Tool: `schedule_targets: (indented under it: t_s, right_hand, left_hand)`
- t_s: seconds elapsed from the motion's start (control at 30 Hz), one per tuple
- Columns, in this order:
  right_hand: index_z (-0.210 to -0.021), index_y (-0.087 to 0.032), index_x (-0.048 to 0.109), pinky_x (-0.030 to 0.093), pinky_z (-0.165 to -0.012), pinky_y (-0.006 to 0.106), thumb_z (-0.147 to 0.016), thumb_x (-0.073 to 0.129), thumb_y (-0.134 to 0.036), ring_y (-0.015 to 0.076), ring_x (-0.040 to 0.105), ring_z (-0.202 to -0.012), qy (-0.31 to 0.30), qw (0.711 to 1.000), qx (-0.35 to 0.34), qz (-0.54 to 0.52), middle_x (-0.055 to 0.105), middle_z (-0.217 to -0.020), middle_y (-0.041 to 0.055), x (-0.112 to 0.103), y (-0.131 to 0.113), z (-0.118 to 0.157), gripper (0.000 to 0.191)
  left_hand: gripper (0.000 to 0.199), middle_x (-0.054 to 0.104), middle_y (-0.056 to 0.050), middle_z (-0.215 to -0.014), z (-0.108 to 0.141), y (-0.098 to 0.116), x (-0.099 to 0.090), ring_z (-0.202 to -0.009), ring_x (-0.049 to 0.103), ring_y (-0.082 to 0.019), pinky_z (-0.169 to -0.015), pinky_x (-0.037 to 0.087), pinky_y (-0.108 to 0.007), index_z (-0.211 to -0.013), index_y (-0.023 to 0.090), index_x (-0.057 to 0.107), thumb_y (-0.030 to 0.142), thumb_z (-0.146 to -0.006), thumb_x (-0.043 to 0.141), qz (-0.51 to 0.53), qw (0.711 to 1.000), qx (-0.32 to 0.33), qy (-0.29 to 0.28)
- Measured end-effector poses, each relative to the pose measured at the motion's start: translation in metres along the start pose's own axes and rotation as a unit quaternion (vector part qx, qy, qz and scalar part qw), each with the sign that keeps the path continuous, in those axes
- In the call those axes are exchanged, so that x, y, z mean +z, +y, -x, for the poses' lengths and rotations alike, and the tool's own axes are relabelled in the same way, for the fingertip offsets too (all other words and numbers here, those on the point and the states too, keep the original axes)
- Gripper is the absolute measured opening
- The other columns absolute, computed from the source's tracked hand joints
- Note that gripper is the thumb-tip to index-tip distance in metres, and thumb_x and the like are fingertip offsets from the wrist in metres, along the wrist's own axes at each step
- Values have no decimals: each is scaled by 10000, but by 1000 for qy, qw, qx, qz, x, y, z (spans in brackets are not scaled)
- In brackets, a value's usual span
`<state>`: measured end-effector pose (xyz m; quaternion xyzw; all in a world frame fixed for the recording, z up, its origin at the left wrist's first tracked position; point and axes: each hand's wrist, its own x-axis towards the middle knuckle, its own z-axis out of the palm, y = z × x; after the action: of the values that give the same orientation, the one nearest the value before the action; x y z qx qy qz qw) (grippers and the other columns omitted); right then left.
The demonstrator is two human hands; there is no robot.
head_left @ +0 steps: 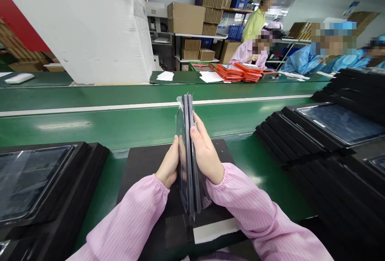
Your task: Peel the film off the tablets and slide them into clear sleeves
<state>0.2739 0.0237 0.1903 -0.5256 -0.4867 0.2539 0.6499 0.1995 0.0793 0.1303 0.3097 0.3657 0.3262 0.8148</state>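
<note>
Two thin dark tablets (189,152) stand upright on edge, side by side, with clear film on their outer faces. Against the left face lies my left hand (171,162), its fingers mostly hidden behind the film. My right hand (205,148) presses on the right face, thumb near the top edge. Together the hands hold the pair between them. Beneath is a black board (144,164) on the green surface, with a white strip (215,231) near its front edge.
Black trays with film-covered tablets lie at the left (90,160) and in stacks at the right (279,136). Beyond the green conveyor (75,124) are orange bundles (231,72), papers and several people. A white wrapped column (105,24) stands behind.
</note>
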Motion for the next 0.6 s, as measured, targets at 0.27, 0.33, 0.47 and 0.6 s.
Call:
schedule_targets:
  t_s: [0.27,0.33,0.47,0.6]
  right_hand:
    - [-1491,-205,363,245,-1241,330,-1013,395,-398,136,323,-1471,-4,1000,-7,-6,383,-1580,39,1,-2,3,516]
    - [-1489,-219,367,248,-1240,335,-1015,396,-387,134,332,-1466,-3,1000,-7,-11,390,-1576,33,2,-3,4,504]
    - [-1488,-235,371,250,-1240,347,-1018,395,-376,143,343,-1461,-1,1000,-4,-18,392,-1575,25,2,-3,5,491]
    - [-1492,-224,364,245,-1240,339,-1019,396,-357,144,341,-1461,-4,1000,-1,-28,384,-1581,25,1,-4,6,492]
  left_hand:
    - [417,738,-79,-1167,3,0,0,-1141,658,-209,-1010,508,-299,-1142,182,700,480,-996,449,5,1000,18,-25]
    - [420,729,-75,-1192,3,-1,0,-1158,649,-207,-1026,497,-297,-1155,186,695,488,-993,451,4,999,22,-29]
    - [416,716,-77,-1221,3,-2,-1,-1181,636,-206,-1045,482,-293,-1159,186,692,484,-993,455,5,999,27,-30]
    - [407,715,-77,-1222,4,-2,-1,-1189,630,-204,-1061,469,-298,-1149,185,691,474,-999,447,5,999,37,-35]
